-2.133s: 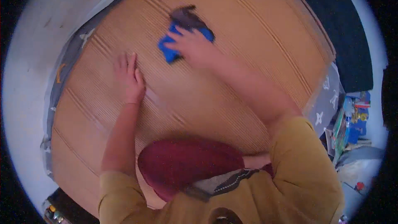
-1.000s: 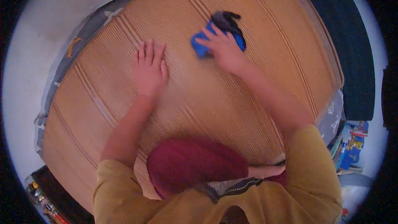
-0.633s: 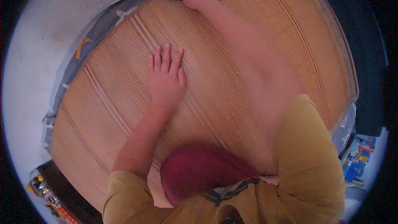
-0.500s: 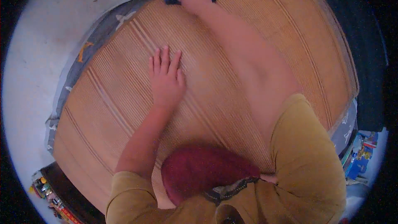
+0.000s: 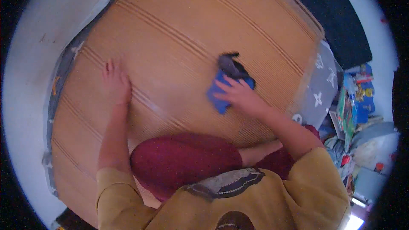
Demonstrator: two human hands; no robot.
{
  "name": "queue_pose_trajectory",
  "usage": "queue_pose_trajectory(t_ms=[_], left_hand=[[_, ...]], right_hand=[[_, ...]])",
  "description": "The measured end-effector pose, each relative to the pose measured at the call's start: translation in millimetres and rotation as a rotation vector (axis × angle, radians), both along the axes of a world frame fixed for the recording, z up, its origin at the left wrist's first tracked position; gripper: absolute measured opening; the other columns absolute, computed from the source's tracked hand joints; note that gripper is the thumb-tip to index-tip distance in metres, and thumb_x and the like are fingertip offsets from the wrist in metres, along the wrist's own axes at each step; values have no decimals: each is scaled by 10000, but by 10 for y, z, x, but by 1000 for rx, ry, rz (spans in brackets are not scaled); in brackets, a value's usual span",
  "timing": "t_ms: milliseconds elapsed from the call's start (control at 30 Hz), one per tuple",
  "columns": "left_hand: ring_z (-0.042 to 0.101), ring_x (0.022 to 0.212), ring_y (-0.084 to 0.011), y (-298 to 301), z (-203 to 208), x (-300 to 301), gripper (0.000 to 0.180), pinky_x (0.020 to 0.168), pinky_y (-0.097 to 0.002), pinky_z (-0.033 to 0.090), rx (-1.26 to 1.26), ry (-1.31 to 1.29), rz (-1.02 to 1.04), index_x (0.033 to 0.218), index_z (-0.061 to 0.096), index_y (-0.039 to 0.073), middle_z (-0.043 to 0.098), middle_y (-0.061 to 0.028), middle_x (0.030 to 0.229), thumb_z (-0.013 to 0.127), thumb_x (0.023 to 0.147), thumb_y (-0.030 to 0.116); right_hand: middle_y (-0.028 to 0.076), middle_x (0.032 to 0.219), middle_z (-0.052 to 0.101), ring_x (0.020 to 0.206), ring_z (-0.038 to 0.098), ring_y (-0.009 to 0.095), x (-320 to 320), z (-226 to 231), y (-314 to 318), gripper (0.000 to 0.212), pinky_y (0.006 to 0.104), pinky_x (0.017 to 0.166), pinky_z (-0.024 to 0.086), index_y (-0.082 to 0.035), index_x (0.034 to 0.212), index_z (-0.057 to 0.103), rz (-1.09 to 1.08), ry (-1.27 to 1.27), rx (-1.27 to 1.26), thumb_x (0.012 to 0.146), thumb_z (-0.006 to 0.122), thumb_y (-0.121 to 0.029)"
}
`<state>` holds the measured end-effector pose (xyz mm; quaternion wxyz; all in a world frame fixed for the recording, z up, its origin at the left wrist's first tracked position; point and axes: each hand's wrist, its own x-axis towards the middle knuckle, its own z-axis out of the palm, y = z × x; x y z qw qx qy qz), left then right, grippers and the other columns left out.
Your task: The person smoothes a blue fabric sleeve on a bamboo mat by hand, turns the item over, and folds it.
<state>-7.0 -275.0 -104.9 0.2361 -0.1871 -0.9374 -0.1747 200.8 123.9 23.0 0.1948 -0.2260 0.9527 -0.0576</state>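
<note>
A rumpled blue and black cloth [image 5: 220,105] lies on the striped tan woven mat [image 5: 170,64], right of the middle. My right hand [image 5: 243,96] bears down on its blue part with spread fingers and has hold of it. The cloth's dark part sticks out beyond my fingertips. To the left, my left hand [image 5: 116,84] rests palm down on the mat, its fingers stretched out and somewhat blurred, with nothing in it.
Grey patterned fabric [image 5: 317,87] shows under the mat's right edge. A dark panel [image 5: 332,17] stands at the far right. Books and other clutter [image 5: 351,106] pile up beyond the fabric. A pale wall [image 5: 36,81] borders the left side. My folded leg [image 5: 183,162] is close in front.
My right hand has dragged the cloth from the mat's far edge back toward me and to the right in view. My left hand appears farther left. The whole view has turned.
</note>
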Motion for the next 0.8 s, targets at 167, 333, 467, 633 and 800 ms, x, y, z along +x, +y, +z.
queue_pose_trajectory(t_ms=[167, 333, 467, 633, 800], left_hand=[[349, 1388, -406, -45, -22, -24, 517, 1171, -504, 251, -32, 105, 9, 1421, 497, 172, 422, -171, 1497, 481, 905, 163], [352, 1396, -384, 86, 218, 114, 504, 1172, -497, 247, -96, 0, 60, 1424, 490, 168, 418, -163, 1503, 465, 921, 144], [353, 1395, -386, 208, 346, 142, 512, 1178, -503, 230, -182, -43, 105, 1437, 470, 160, 410, -167, 1507, 464, 925, 150], [353, 1394, -389, 114, 318, 144, 519, 1178, -500, 230, -207, -25, 121, 1438, 461, 138, 402, -167, 1512, 467, 919, 166], [331, 1405, -393, 154, 436, 220, 506, 1184, -512, 213, -365, -105, 164, 1413, 485, 114, 410, -171, 1504, 472, 913, 194]], right_hand=[[46, 1563, 363, 1422, 334, 362, 1470, 58, 805, 687, 523, 994, 378, -300, 1371, 546, -121, -51, -17, 748, 660, -36], [30, 1583, 326, 1428, 333, 316, 1727, 17, 1082, 548, 539, 1043, 375, -313, 1427, 479, -39, -76, 49, 895, 530, -193], [43, 1585, 320, 1423, 334, 337, 1235, -22, 900, 565, 533, 1027, 390, -311, 1437, 464, 44, -54, 25, 893, 524, -170], [66, 1597, 294, 1478, 230, 362, 335, -52, 262, 674, 601, 1058, 325, -262, 1429, 482, -67, -13, -126, 806, 588, -27], [87, 1581, 317, 1463, 251, 363, -865, -202, -459, 639, 577, 1067, 341, -231, 1431, 481, 68, 196, -148, 825, 598, -66]])
